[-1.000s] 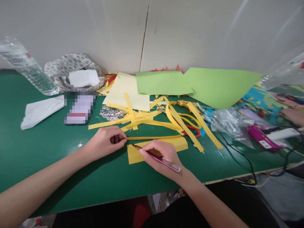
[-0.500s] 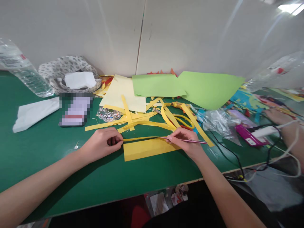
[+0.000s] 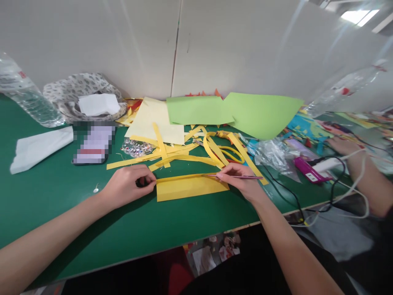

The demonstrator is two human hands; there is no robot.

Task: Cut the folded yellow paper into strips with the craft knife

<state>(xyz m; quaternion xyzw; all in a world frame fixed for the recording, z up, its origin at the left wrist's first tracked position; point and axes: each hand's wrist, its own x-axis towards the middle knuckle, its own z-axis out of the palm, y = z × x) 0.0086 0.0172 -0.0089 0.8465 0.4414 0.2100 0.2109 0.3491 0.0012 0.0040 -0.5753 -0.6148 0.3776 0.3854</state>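
Left hand [image 3: 131,182] angles inward, pinching one yellow paper [image 3: 188,188] at a corner — right hand [image 3: 241,182] opposite, pinching one slim tool [image 3: 256,177] near-level. Two green sheets [image 3: 264,115], one phone [image 3: 94,143] beyond.

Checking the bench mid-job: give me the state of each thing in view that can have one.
Left hand: pinching left end of yellow paper
Right hand: holding pen-like tool
Yellow paper: lying on table; whether far edge is cut or folded, unclear
Pen-like tool: tip at paper's far edge
Phone: lying screen up
Patterned cloth: bunched, white sheet in it
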